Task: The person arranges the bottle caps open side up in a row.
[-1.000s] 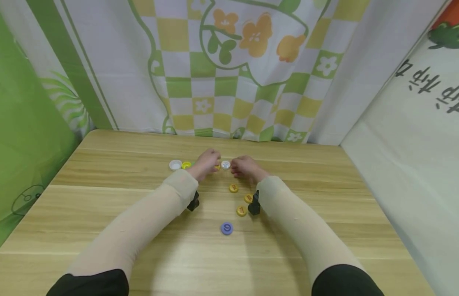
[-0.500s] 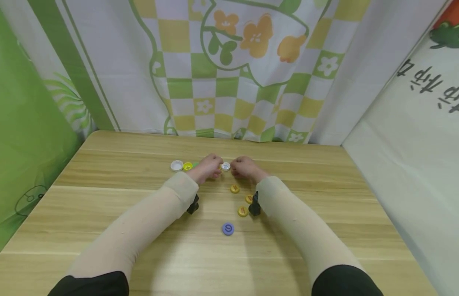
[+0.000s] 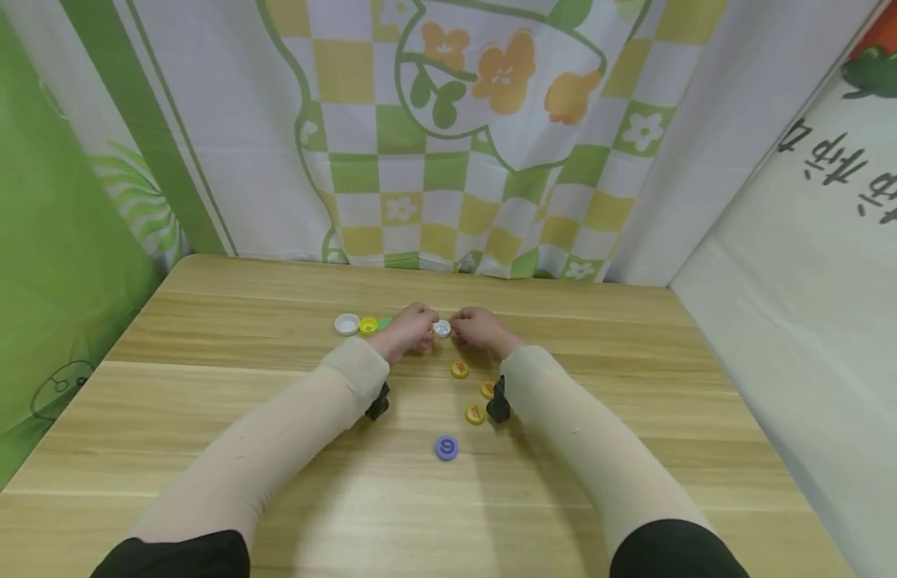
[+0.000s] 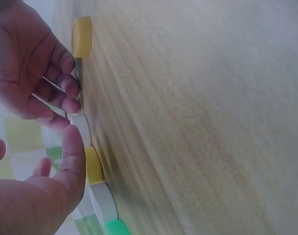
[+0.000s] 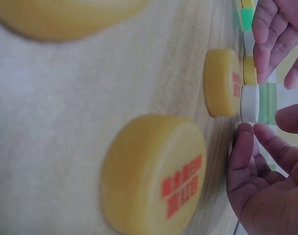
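Note:
Bottle caps form a row near the far side of the table. At its right end lies a small white cap [image 3: 442, 328], between my two hands. My left hand [image 3: 406, 331] reaches over the row, its fingertips beside a yellow cap [image 4: 94, 165] and the white cap. From the other side my right hand [image 3: 483, 330] has its fingertips right at the white cap's edge, the thumb apart from it in the right wrist view. Leftward in the row show a green cap [image 3: 385, 323], a yellow cap [image 3: 368, 326] and a larger white cap [image 3: 347, 324]. My left hand hides the row's middle from the head view.
Three yellow caps with red print, one of them a cap [image 3: 475, 413] near my right wrist, lie on the wooden table [image 3: 202, 401]. A purple cap [image 3: 446, 448] lies closer to me. A patterned curtain [image 3: 455, 209] hangs behind the table.
My left hand has shifted slightly right and nearer to me, closer to the white cap. My right hand stays almost in place. The loose caps have not moved on the table.

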The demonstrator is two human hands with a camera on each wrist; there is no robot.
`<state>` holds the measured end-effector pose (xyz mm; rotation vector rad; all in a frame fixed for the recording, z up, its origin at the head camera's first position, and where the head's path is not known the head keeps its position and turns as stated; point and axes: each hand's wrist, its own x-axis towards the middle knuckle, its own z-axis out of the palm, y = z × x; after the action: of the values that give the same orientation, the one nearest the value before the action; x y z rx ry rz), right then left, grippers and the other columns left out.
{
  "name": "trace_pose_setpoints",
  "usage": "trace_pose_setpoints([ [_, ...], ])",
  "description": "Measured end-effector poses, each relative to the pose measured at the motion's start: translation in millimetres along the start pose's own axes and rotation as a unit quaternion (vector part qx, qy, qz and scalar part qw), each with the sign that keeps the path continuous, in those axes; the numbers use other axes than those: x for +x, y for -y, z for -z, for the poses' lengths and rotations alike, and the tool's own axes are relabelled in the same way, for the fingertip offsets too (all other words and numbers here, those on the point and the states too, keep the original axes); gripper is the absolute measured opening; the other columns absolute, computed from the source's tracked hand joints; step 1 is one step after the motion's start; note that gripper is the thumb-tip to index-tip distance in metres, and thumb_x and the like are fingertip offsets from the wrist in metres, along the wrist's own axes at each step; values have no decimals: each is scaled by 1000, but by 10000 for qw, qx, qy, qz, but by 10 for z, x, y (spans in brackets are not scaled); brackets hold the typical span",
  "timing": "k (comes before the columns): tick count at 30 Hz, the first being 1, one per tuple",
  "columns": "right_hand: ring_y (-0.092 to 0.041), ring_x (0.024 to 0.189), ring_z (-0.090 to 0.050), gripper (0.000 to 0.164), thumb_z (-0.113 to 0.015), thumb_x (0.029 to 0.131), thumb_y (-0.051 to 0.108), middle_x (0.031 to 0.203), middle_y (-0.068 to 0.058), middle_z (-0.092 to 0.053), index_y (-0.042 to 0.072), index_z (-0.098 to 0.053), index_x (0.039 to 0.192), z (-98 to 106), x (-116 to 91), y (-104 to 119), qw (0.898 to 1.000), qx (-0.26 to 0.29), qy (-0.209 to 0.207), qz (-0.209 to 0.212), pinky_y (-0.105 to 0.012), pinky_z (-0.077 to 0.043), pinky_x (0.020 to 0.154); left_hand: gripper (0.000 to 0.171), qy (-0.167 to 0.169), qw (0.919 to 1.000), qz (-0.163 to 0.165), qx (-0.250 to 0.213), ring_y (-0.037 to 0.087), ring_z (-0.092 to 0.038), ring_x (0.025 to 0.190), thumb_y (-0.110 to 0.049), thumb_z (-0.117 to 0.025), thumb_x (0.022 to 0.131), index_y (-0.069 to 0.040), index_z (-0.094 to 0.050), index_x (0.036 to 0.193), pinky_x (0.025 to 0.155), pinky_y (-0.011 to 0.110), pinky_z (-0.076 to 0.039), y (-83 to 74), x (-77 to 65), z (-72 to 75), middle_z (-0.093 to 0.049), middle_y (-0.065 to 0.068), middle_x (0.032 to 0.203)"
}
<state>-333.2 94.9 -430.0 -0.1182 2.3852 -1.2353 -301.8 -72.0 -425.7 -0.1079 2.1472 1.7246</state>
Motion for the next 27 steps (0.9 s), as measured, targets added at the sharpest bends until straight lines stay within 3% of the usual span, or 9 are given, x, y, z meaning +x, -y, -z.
trace_pose_setpoints([
  [5, -20, 94, -60, 38, -50, 108, 17, 105, -11, -62, -8, -59, 134, 26, -21, -30, 9999, 98, -12, 39, -32, -57, 87, 38, -5, 10000, -20, -89, 34, -54, 127, -21, -42, 109, 3, -47, 138, 101, 39, -53, 2, -45, 36, -48, 22, 143],
  [9, -18, 88, -58, 37, -51, 105, 14, 103, -12, -62, -8, -59, 134, 74, -86, -37, 9997, 213, 37, 130, -28, -54, 79, 40, 64, 9997, -96, -206, 37, -52, 132, -20, -41, 109, 4, -44, 141, 106, 42, -49, -18, -170, 68, -44, 24, 146],
  [17, -35, 114, -62, 39, -49, 103, 10, 129, -27, -60, -10, -55, 136, 142, -394, 44, 9967, 385, 566, 434, -45, -55, 98, 39, 493, 9987, -78, 41, 25, -56, 107, -15, -43, 109, 5, -43, 142, 95, 37, -52, 48, -482, 86, -53, 21, 129],
  [27, -38, 121, -60, 42, -51, 103, 13, 132, -26, -62, -8, -54, 140, 75, -842, -42, 9883, 435, 1327, 617, -47, -54, 100, 35, 950, 9947, -242, 301, 33, -60, 109, -6, -49, 103, 10, -49, 134, 90, 36, -56, 217, -817, -18, -59, 25, 123],
])
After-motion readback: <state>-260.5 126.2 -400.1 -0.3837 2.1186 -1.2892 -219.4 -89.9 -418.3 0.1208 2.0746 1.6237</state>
